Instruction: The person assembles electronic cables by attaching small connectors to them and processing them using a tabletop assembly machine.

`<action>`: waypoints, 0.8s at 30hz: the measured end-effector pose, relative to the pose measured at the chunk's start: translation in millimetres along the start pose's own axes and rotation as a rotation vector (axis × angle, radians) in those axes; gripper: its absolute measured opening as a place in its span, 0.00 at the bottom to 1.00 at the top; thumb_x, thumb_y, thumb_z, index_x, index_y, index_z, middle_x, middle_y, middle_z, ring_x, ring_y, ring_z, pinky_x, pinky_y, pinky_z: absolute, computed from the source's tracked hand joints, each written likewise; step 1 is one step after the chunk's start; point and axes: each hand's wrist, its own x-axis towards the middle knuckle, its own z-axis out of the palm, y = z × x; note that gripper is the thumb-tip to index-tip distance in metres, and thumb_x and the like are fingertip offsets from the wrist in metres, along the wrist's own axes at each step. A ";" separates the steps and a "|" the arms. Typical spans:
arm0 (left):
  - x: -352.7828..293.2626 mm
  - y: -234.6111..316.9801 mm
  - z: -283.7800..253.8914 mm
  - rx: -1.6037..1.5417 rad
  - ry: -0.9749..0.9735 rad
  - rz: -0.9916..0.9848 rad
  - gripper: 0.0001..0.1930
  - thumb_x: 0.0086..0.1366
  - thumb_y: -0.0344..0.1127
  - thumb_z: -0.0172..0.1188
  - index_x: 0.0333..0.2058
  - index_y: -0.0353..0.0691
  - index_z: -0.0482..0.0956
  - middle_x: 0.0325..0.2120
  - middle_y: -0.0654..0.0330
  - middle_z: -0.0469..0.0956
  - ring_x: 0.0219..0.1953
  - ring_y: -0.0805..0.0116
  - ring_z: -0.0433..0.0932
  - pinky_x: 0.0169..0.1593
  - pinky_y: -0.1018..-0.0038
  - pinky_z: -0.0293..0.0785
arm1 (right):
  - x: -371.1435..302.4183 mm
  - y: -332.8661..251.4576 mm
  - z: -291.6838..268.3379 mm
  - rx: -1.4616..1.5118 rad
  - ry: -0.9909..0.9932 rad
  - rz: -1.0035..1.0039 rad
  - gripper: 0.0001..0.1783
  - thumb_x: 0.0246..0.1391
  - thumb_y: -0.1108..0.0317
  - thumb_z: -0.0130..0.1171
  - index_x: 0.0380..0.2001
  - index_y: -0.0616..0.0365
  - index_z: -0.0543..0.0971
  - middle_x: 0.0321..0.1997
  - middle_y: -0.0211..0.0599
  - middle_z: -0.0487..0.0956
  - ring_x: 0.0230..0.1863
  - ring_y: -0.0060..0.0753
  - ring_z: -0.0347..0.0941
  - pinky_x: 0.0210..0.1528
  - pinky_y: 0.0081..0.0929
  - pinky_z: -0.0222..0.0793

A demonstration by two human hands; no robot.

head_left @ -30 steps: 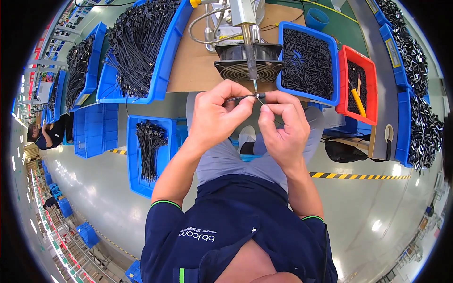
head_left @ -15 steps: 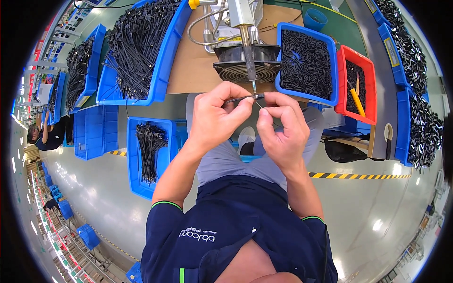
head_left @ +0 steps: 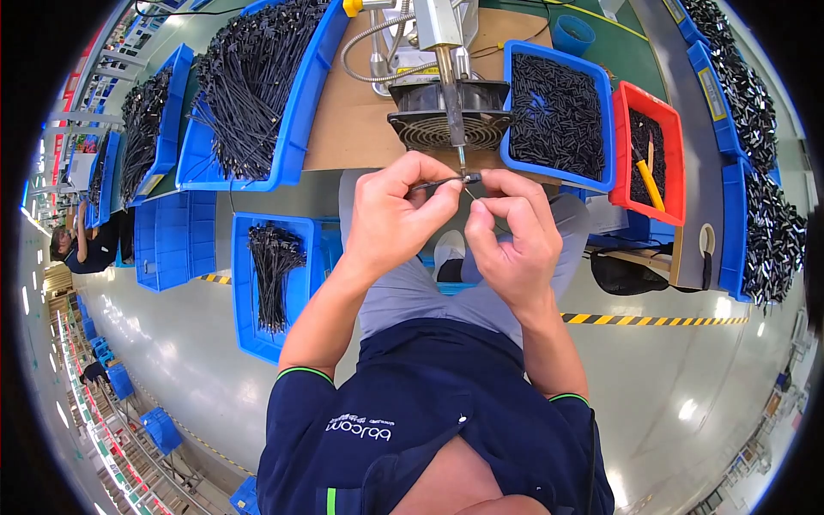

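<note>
Co-worker (head_left: 96, 246) at far left: an arm is raised higher than one second ago. Blue bin (head_left: 298, 296) beside my left forearm holds black cables (head_left: 270, 275), unchanged. My left hand (head_left: 395, 210), practically where it was, is closed in a pinch on a thin dark cable (head_left: 436, 182). This lies roughly level, its small black end piece (head_left: 472, 178) just below a slim metal tip (head_left: 463, 159); whether the two touch I cannot tell. My right hand (head_left: 519, 240) has one fingertip at that end piece; its thumb, now slightly nearer my body, grips a fine straight wire (head_left: 469, 192) against a finger. Further right, blue tray (head_left: 608, 137) with short black pieces (head_left: 554, 112) and red tray (head_left: 674, 172) with yellow-handled tool (head_left: 651, 186) have stayed put.
</note>
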 end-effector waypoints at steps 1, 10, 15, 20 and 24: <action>-1.9 0.5 0.0 -0.003 0.004 -0.003 0.05 0.62 0.29 0.71 0.34 0.34 0.84 0.17 0.73 0.73 0.20 0.88 0.60 0.23 0.81 0.58 | -1.1 -0.9 0.1 0.008 0.001 -0.001 0.10 0.44 0.83 0.68 0.30 0.63 0.77 0.46 0.47 0.84 0.41 0.46 0.81 0.42 0.37 0.80; -9.5 -5.0 0.6 -0.324 -0.095 -0.146 0.04 0.66 0.28 0.68 0.37 0.34 0.83 0.28 0.70 0.83 0.25 0.90 0.66 0.28 0.85 0.63 | -1.3 -9.9 -13.8 0.030 -0.008 -0.018 0.09 0.50 0.82 0.68 0.33 0.63 0.77 0.45 0.47 0.84 0.41 0.43 0.81 0.42 0.34 0.79; -13.5 5.0 -2.6 -0.521 -0.205 -0.322 0.02 0.68 0.25 0.66 0.39 0.36 0.83 0.34 0.62 0.87 0.27 0.88 0.71 0.29 0.86 0.65 | -18.4 -11.5 -18.1 0.441 0.109 0.326 0.09 0.64 0.77 0.64 0.46 0.64 0.77 0.38 0.35 0.81 0.34 0.18 0.73 0.36 0.19 0.72; -33.9 -13.2 -8.6 -0.497 -0.256 -0.284 0.03 0.69 0.27 0.67 0.39 0.37 0.83 0.32 0.69 0.81 0.31 0.88 0.72 0.33 0.85 0.67 | -33.0 -18.0 -11.7 0.627 -0.137 0.651 0.12 0.67 0.74 0.64 0.51 0.65 0.79 0.33 0.19 0.77 0.29 0.06 0.62 0.32 0.11 0.61; -49.1 -20.0 -15.6 -0.272 -0.272 -0.131 0.07 0.70 0.35 0.67 0.39 0.37 0.84 0.28 0.64 0.83 0.29 0.76 0.78 0.32 0.75 0.73 | -48.5 -7.7 -15.5 0.554 -0.171 0.741 0.06 0.67 0.74 0.64 0.45 0.63 0.82 0.34 0.19 0.77 0.31 0.07 0.64 0.35 0.11 0.61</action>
